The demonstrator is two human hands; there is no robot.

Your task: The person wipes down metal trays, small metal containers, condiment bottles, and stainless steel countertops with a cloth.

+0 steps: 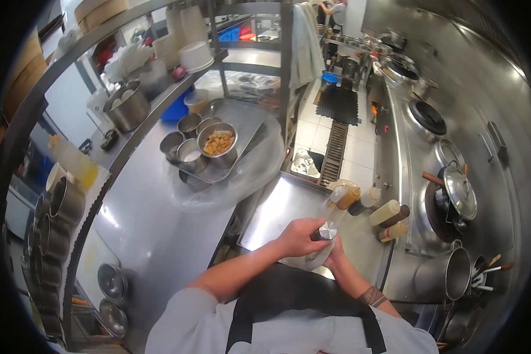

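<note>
And there it is, your left hand [300,237] wrapped round a shiny metal-topped object [327,229], right in front of your black apron [301,289] and above the steel counter [268,218]! Your right hand [337,253] sits just below, beside something pale [317,258], its fingers too hidden to tell their grip, with squeeze bottles [385,213] standing near, just beyond both hands.
</note>
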